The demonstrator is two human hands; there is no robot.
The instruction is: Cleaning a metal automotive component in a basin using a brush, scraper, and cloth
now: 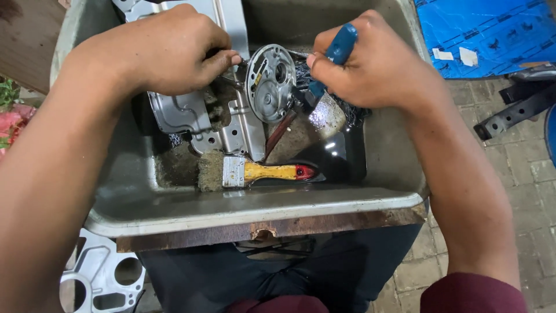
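Looking down from the head view, a grey rectangular metal tub point(133, 197) is seen resting on a worn wooden board point(272, 227) across the person's lap, with dark oily liquid point(339, 153) pooled toward its right side. A round silver metal plate with holes point(270, 83) is held upright near the middle of the tub's far half. The left hand point(168, 49) is closed around the plate's left edge, its fingers point(223, 59) pinched tight on it. The right hand point(376, 64) is wrapped around a blue-handled tool point(339, 49), whose tip is pressed against the plate's right side. Beneath the plate, a flat silver stamped metal bracket point(191, 113) is laid toward the tub's far left corner. A paintbrush with a yellow and red handle point(255, 172) lies near the tub's near edge.

A slip is judged possible: the plate looks wet, so the tool tip could skid off and strike the left fingers. The tub could also tilt on the board and spill liquid over the near edge.
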